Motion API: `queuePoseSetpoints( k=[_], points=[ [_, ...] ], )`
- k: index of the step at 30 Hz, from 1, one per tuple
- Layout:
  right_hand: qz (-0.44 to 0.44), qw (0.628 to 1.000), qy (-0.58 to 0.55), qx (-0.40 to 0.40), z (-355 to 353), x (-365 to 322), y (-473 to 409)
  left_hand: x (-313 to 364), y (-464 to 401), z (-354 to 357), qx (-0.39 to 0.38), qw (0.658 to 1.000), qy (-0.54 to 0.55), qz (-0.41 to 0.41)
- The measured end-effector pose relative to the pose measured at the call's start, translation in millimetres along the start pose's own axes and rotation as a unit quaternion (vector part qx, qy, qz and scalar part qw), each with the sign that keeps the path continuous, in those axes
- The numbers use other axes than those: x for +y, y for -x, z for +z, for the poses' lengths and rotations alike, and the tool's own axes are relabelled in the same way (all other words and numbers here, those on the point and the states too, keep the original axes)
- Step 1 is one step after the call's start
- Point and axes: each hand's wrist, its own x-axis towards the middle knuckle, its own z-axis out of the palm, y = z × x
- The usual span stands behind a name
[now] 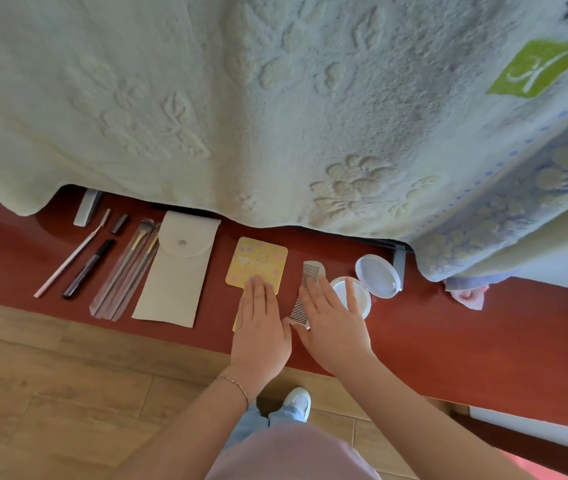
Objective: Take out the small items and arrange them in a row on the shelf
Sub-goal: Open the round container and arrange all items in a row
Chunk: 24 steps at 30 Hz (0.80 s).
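Note:
Small items lie in a row on the red-brown shelf [448,341]. From the left: a pink thin pen [67,261], a dark pen [86,270], packaged makeup brushes [126,268], a white snap pouch [175,271], a yellow hand mirror [258,259], a silver comb [305,289] and an open round white compact [376,277]. My left hand [260,323] lies flat with fingers together on the mirror's lower edge and handle. My right hand [334,320] lies flat, fingers spread, over the comb and the compact's base. Neither hand grips anything.
A pale embossed blanket [241,116] hangs over the shelf's back edge. A small white box [86,207] and a dark cap [119,223] sit at the back left. Pink fabric [468,296] lies at the right. Wooden floor [50,393] and my shoe [298,401] are below.

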Motion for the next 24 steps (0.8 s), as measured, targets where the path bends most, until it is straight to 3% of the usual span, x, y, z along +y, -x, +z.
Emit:
queuePoseSetpoints(
  k=[7, 24],
  points=[
    [-0.007, 1.000, 0.012, -0.001, 5, 3, 5, 12, 6, 6, -0.011, 0.999, -0.016, 0.034],
    [-0.028, 0.999, 0.020, -0.012, 2, 6, 2, 20, 6, -2, -0.043, 0.999, 0.008, -0.003]
  ],
)
